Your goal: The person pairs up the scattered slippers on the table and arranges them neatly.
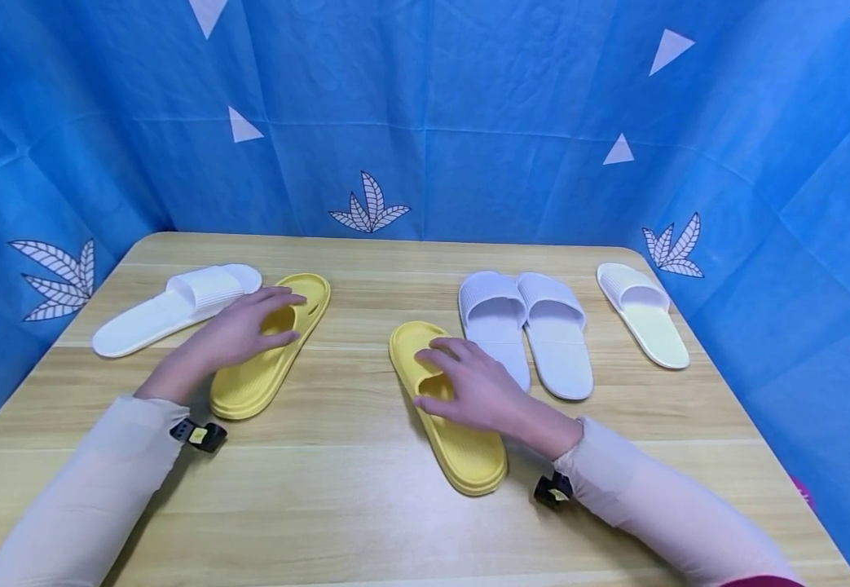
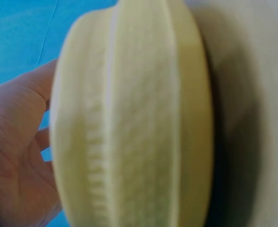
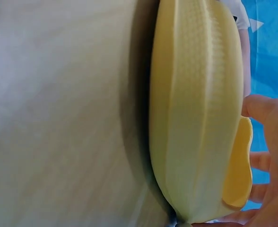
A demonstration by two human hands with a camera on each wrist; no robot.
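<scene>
Two yellow slippers lie apart on the wooden table, toes toward the back. My left hand is over the strap of the left yellow slipper, thumb and fingers spread apart around its opening. In the left wrist view the heel end of that slipper fills the middle and hides the fingertips. Over the strap of the right yellow slipper is my right hand, its fingers relaxed and parted from the thumb. The right wrist view shows its fingers behind the raised strap, partly covered by it.
A white slipper lies just left of my left hand. Two pale lavender slippers, one left and one right, lie side by side beyond my right hand. Another pale slipper is near the table's right edge. Blue curtain surrounds the table.
</scene>
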